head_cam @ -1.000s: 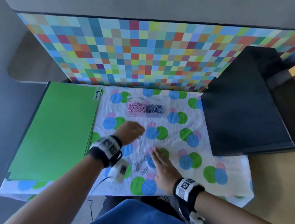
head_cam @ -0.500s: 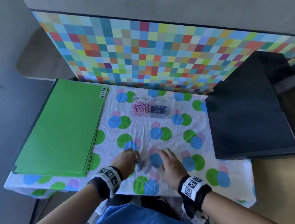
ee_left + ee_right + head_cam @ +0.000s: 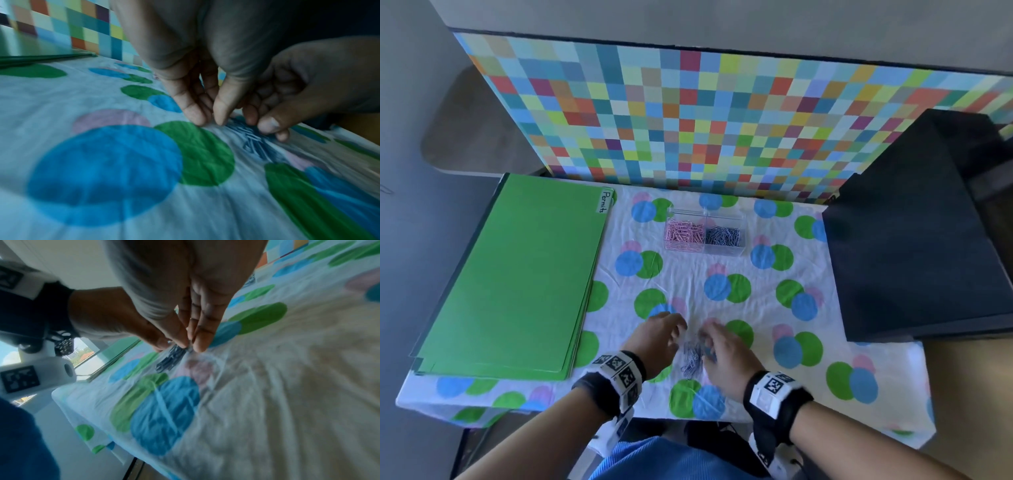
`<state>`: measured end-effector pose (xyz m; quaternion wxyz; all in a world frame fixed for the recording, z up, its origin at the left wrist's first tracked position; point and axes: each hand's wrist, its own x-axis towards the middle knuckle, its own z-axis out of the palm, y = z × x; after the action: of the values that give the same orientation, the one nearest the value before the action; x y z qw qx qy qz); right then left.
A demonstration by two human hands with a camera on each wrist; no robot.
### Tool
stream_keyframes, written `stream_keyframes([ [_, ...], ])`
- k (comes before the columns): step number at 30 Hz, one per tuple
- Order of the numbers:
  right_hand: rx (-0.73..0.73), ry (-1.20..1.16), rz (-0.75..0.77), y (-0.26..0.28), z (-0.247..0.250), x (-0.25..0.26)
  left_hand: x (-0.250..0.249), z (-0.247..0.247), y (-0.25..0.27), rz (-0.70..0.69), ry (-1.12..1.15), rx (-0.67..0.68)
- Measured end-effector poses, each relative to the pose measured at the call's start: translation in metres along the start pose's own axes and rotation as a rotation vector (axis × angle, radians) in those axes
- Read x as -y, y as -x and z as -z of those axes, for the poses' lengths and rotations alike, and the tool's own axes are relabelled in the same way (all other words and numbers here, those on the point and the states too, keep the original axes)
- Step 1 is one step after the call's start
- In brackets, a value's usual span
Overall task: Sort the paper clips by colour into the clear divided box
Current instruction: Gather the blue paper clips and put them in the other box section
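Note:
The clear divided box stands mid-table, with pink paper clips in its left compartment and blue ones in its right. A small heap of loose blue paper clips lies near the front edge between my hands. My left hand has its fingers straight, tips down on the cloth at the heap's left side. My right hand has curled fingers, and its thumb and fingertips pinch at the top of the heap. In the left wrist view the blue clips fan out under that thumb.
A white cloth with blue, green and pink dots covers the table. A stack of green folders labelled "Permits" lies on the left, and a black box on the right. A chequered coloured panel stands behind. The table's front edge is just below my wrists.
My left hand came back from near the box to the loose clips. Both hands closed in from either side, and the scattered blue clips are now bunched into a tighter heap.

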<state>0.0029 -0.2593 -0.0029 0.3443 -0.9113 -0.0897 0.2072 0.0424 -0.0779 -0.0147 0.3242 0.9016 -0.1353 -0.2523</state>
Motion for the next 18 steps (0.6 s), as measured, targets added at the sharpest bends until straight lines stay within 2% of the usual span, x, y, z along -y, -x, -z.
stream_keyframes([
  [2, 0.048, 0.159, 0.048, 0.001, 0.008, -0.005, 0.010, 0.008, 0.006, 0.032, -0.035, -0.026],
  [5, 0.200, 0.399, 0.080, 0.001, 0.013, -0.004, 0.021, 0.012, 0.014, 0.056, -0.052, -0.057],
  [7, 0.214, 0.465, 0.125, -0.005, 0.009, -0.001, 0.021, 0.010, 0.015, 0.054, -0.053, -0.072],
  [13, 0.247, 0.350, 0.209, -0.019, 0.003, 0.002, 0.013, 0.004, 0.012, 0.065, 0.013, -0.093],
  [16, 0.237, 0.390, 0.313, -0.021, 0.005, -0.002, 0.016, 0.001, 0.009, 0.094, 0.047, -0.103],
  [18, 0.240, 0.349, 0.274, -0.023, 0.004, -0.004, 0.015, -0.002, 0.006, 0.104, 0.084, -0.106],
])
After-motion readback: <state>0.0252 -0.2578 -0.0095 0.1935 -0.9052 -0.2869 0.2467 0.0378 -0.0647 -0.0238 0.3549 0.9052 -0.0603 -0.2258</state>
